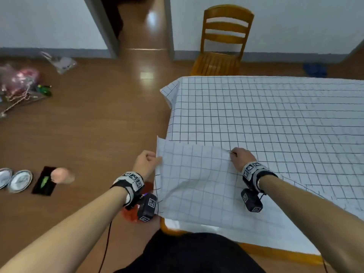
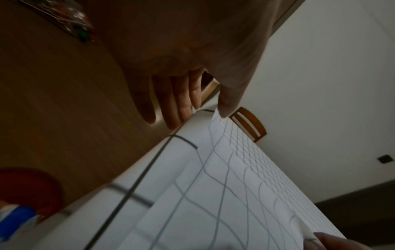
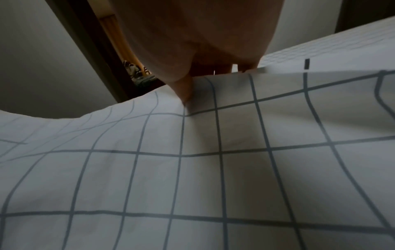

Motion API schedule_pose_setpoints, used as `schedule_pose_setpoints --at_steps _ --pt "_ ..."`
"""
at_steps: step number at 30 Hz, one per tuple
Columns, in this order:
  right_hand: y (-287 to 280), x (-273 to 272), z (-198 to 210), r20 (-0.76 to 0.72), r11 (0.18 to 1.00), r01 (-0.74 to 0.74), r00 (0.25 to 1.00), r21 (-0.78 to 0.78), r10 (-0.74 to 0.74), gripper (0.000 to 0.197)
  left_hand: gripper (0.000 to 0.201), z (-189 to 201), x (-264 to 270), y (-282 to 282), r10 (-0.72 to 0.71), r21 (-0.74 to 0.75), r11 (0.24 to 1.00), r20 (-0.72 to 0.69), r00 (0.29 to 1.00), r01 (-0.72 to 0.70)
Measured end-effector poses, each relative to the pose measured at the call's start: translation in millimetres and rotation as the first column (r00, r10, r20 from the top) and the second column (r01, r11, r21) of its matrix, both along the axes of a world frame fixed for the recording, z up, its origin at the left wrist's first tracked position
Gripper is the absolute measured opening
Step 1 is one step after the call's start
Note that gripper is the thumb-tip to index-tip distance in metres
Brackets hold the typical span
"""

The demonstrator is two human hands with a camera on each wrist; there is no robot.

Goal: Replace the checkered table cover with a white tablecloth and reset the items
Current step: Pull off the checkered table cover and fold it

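A: Where was the checkered cover [image 1: 275,115]?
B: On the table, near edge folded back. Our left hand [image 1: 145,162] & right hand [image 1: 241,157] each pinched it; rest lay ahead, twd the chair [image 1: 224,40].

one checkered cover [image 1: 266,123], one chair [image 1: 224,40], two plates [image 1: 20,180].

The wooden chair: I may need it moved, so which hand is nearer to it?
Right. The right hand pinches the cover nearer the wooden chair; the left hand is farther left.

head view bright, soft blur | wrist views dim | floor [image 1: 146,18] glare
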State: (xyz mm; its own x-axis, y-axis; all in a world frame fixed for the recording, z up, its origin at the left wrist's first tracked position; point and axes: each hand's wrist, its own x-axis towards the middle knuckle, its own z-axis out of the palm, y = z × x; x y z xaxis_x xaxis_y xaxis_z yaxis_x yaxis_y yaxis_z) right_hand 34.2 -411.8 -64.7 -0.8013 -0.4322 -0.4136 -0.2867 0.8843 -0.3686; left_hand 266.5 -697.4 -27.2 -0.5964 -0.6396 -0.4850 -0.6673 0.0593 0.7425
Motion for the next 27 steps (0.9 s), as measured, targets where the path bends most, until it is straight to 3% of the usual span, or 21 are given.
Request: schedule_pose_setpoints --at_steps 5,10,12,15,18,22,27 --pt "-9 -8 -23 0.085 0.999 -0.042 0.996 0.033 0.039 0.022 0.053 -21 48 41 -0.019 -0.005 1.0 0.182 0.983 0.021" --pt "-21 -2 -32 0.135 0.997 -0.078 0.988 0.012 0.075 0.023 0.092 -50 88 74 -0.085 -0.006 0.995 0.394 0.915 0.095" --pt "-25 5 -32 0.122 0.994 -0.107 0.986 -0.024 0.109 0.023 0.097 -60 98 82 -0.086 0.002 0.995 0.458 0.885 0.096" --pt "-28 12 -33 0.108 0.991 -0.129 0.985 -0.038 0.133 0.023 0.074 -72 108 86 -0.121 -0.005 0.989 0.533 0.837 0.146" --pt "-27 15 -34 0.084 0.99 -0.139 0.986 -0.032 0.142 0.02 0.049 -76 112 88 -0.069 -0.08 0.989 0.507 0.859 0.126" --pt "-21 15 -34 0.027 0.988 -0.156 0.987 -0.018 0.157 0.019 0.042 -84 120 86 -0.003 -0.139 0.988 0.397 0.918 0.063" --pt "-11 6 -25 -0.026 0.995 -0.101 0.995 -0.029 0.1 0.027 0.023 -70 122 71 -0.103 -0.201 0.965 0.3 0.948 0.169"
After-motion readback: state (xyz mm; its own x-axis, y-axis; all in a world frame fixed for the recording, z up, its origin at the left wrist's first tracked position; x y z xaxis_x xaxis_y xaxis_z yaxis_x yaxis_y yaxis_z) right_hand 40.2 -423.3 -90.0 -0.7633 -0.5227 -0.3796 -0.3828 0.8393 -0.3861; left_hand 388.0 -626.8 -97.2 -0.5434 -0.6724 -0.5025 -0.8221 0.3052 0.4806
